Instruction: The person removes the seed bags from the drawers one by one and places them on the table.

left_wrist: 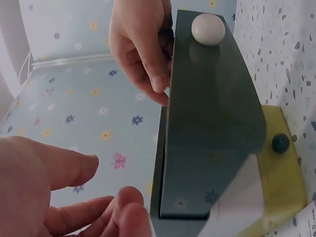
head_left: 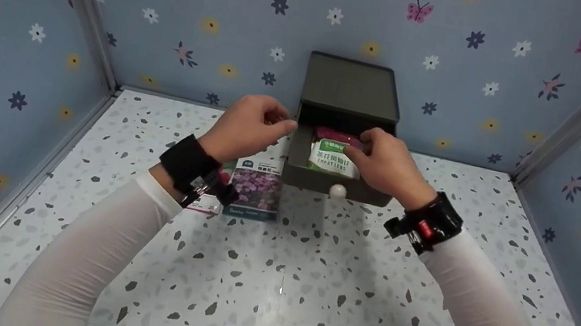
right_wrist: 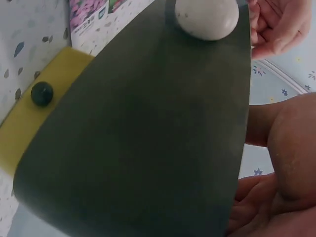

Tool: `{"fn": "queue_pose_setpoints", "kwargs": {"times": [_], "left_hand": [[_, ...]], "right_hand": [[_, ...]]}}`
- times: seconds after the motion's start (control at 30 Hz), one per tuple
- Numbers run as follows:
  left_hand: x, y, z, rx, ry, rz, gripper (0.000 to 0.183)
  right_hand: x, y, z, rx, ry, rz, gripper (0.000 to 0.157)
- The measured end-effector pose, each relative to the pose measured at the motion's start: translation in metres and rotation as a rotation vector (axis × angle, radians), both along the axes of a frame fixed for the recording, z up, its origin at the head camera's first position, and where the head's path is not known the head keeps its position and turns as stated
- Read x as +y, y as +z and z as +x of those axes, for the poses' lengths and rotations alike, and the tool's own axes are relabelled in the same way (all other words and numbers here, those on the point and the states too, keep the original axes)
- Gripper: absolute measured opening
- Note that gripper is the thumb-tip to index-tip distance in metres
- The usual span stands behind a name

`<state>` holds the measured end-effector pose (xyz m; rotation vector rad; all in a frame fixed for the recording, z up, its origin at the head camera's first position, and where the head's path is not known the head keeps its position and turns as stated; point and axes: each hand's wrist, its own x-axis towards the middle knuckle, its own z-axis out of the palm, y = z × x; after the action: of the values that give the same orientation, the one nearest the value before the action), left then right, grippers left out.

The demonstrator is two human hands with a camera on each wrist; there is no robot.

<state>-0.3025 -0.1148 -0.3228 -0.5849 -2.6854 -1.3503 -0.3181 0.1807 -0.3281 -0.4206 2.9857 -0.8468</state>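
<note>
A dark green drawer with a white round knob stands pulled out of a small cabinet. In it lies a green and white seed packet lettered IMPATIENS, with a magenta packet behind. My right hand reaches over the drawer's right side, thumb and fingers pinching the packet's right edge; the fingertips are partly hidden. Beside the drawer's left edge my left hand holds nothing, its thumb and fingers apart in the left wrist view.
Left of the drawer, a seed packet with purple flowers lies on the speckled tabletop, partly over another packet. Beneath the green drawer is a yellow drawer with a dark knob. Flowered panels enclose the back and sides.
</note>
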Motion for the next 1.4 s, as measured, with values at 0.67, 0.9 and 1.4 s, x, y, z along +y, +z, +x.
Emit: {"fn": "queue_pose_setpoints", "kwargs": {"times": [0.67,0.9,1.4], "left_hand": [[0.075,0.016,-0.018,0.108,-0.076,-0.432,0.032],[0.084,0.017,-0.021,0.058,-0.069,-0.499,0.046],[0.098,0.016,-0.019,0.048,-0.05,-0.632,0.041]], "right_hand": [[0.003,0.017,-0.017,-0.066,0.044,0.274,0.056],[-0.001,0.022,-0.022,-0.095,0.033,0.324,0.057],[-0.008,0.018,-0.024,-0.072,0.069,0.442,0.044]]}}
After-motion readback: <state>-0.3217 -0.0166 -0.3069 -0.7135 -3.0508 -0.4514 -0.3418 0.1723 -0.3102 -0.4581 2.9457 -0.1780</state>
